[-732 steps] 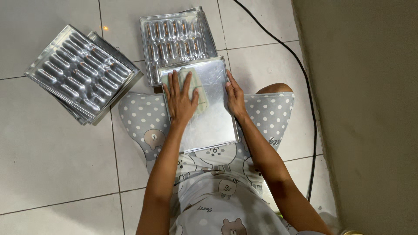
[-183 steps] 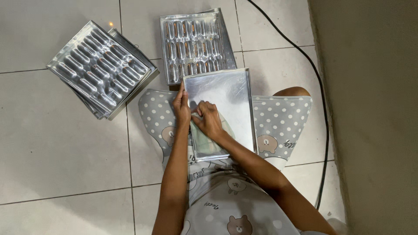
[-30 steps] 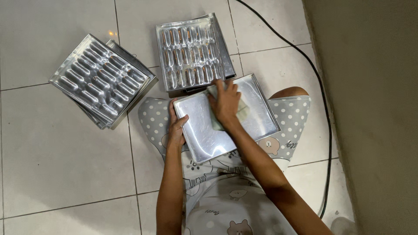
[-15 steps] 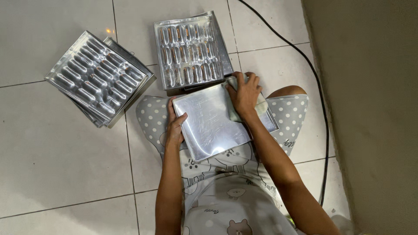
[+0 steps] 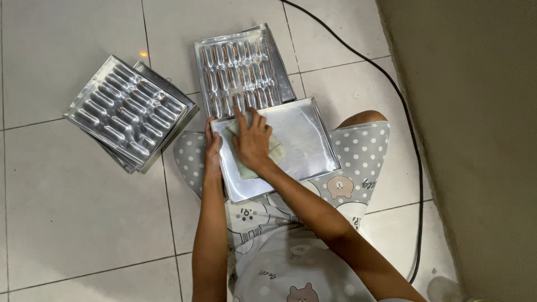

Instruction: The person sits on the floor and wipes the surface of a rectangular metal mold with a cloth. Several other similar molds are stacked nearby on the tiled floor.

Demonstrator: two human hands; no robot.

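Note:
A flat shiny metal tray rests on my lap, across my spotted grey pyjama legs. My left hand grips the tray's left edge and steadies it. My right hand lies palm down on a pale greenish cloth, pressing it against the left half of the tray's surface. Most of the cloth is hidden beneath my hand.
Two moulded metal trays with long oval hollows lie on the tiled floor: a stack at the left and another just beyond my lap tray. A black cable runs along the floor by the wall at the right.
My right hand has slid the cloth from the tray's far right corner across to its left half. My left hand keeps its hold on the left edge.

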